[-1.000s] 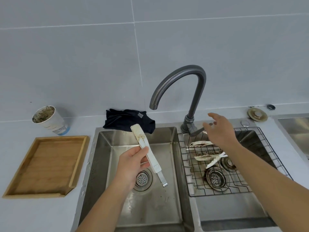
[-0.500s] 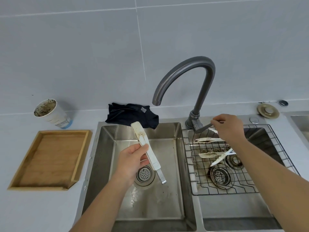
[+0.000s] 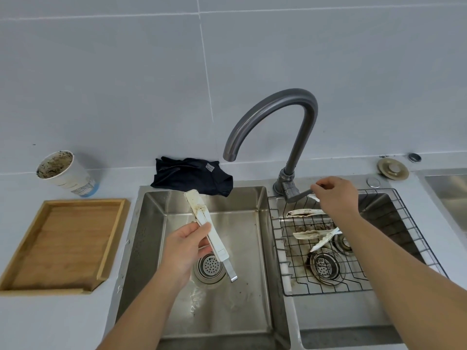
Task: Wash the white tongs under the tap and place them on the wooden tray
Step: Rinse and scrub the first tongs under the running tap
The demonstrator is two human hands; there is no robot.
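Two hands are busy: my left hand [image 3: 185, 245] grips the dirty white tongs [image 3: 208, 229] in the middle, fingers curled round them, over the left sink [image 3: 260, 286] near its drain, ready for the water. My right hand [image 3: 337, 195] pinches the tap [image 3: 278, 117] lever [image 3: 302, 194] at the back edge of the sink, I think to turn it on, since no water runs yet. Across the right sink lies a wire rack [image 3: 414, 238] with more dirty tools, the wooden tray [image 3: 63, 242] on the counter left of the sink holds nothing, and the paper cup [image 3: 67, 174] behind it looks grimy inside.
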